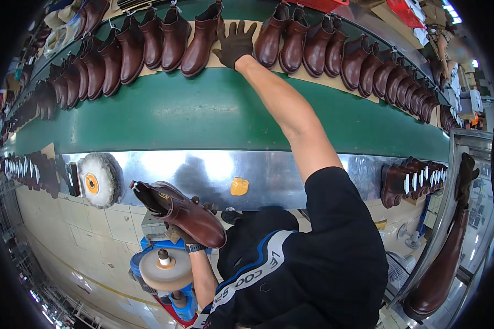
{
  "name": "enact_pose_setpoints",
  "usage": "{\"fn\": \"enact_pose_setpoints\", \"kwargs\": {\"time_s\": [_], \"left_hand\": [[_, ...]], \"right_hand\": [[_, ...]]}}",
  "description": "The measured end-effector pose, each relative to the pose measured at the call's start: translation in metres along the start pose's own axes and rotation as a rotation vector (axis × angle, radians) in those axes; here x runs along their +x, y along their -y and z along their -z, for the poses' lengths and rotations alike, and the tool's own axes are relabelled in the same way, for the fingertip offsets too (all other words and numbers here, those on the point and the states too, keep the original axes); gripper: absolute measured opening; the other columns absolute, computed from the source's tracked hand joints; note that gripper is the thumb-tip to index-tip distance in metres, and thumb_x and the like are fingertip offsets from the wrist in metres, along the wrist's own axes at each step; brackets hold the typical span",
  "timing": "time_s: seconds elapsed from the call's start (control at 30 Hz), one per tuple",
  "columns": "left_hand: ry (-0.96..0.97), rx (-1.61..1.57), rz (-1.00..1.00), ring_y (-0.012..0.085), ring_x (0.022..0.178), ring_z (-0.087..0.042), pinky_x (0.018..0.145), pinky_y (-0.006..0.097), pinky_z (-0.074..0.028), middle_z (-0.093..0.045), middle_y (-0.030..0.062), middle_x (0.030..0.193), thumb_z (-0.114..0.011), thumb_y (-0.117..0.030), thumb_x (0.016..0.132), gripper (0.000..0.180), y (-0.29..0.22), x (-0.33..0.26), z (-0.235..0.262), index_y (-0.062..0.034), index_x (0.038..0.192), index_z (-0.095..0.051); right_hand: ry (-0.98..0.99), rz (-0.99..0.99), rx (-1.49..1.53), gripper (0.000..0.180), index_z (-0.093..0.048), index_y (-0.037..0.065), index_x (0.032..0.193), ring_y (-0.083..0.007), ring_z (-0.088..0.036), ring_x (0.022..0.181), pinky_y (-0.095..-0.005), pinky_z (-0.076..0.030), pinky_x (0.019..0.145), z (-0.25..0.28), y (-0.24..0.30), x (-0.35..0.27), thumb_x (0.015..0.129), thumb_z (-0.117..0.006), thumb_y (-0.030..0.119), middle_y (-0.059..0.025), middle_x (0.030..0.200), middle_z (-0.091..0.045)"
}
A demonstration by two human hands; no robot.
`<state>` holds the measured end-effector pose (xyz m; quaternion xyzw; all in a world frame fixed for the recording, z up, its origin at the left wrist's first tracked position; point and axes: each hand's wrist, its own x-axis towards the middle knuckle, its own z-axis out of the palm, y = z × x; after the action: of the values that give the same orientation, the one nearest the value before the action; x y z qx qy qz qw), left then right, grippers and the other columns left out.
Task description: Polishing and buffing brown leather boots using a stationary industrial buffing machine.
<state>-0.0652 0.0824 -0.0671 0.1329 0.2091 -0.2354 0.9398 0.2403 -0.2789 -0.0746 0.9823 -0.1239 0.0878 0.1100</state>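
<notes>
The brown ankle boot (184, 214) sat low in the view, close to the body, gripped from beneath by the left hand (187, 237), whose gloved fingers were wrapped around its sole and mostly hidden under it. It was held toe-down and tilted, above a tan buffing disc (166, 268) on a blue machine (184, 307) and just right of a white fluffy polishing wheel (99, 180), probably so either wheel was within easy reach. The person's dark shirt (302, 274) covered much of what lay below. Beyond the steel edge (214, 170) of the line ran a green conveyor belt (203, 112). At its far side the right hand (235, 44), in a dark glove, lay with fingers spread and released, flat in a gap in the row of brown boots (164, 38) standing side by side on cardboard. Whether it touched the neighbouring boot was hard to tell.
</notes>
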Motion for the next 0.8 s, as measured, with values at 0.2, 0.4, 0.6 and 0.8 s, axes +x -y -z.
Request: {"fn": "enact_pose_setpoints", "kwargs": {"time_s": [0.2,0.4,0.6,0.8], "left_hand": [[0.066,0.051,0.062,0.0394,0.106,-0.049,0.088,0.050,-0.043,-0.048,0.0192,0.121,-0.047,-0.058,0.082,0.068,-0.006,-0.017,0.018,-0.0056,0.126,-0.042],[0.392,0.454,0.216,0.0280,0.111,-0.048,0.093,0.041,-0.041,-0.050,0.0168,0.122,-0.053,-0.040,0.086,0.054,-0.004,-0.036,0.052,0.0004,0.121,-0.048],[0.124,0.538,0.597,0.0205,0.117,-0.046,0.101,0.030,-0.033,-0.046,0.0172,0.129,-0.050,-0.019,0.090,0.037,0.030,-0.091,0.082,0.0042,0.120,-0.051],[0.169,-0.353,0.220,0.0257,0.126,-0.037,0.106,0.035,-0.025,-0.032,0.0225,0.138,-0.039,-0.035,0.092,0.058,0.038,-0.206,0.098,0.0043,0.134,-0.031]], "right_hand": [[0.485,0.631,0.605,0.091,-0.023,0.013,0.140,-0.0389,-0.031,0.126,-0.0483,-0.027,0.103,0.031,0.062,-0.114,0.069,-0.066,0.051,-0.0222,0.138,-0.030],[0.901,1.168,1.376,0.093,-0.034,0.012,0.135,-0.0353,-0.032,0.126,-0.0419,-0.031,0.104,0.154,0.057,-0.233,0.057,-0.082,0.029,-0.0178,0.136,-0.033],[1.374,1.809,0.810,0.093,-0.042,0.011,0.131,-0.0397,-0.041,0.117,-0.0416,-0.036,0.098,0.186,0.107,-0.264,0.046,-0.076,0.027,-0.0205,0.132,-0.035],[1.943,1.159,0.726,0.093,-0.037,0.006,0.133,-0.0314,-0.045,0.115,-0.0368,-0.037,0.097,0.207,0.098,-0.310,0.051,-0.078,0.025,-0.0165,0.127,-0.043]]}}
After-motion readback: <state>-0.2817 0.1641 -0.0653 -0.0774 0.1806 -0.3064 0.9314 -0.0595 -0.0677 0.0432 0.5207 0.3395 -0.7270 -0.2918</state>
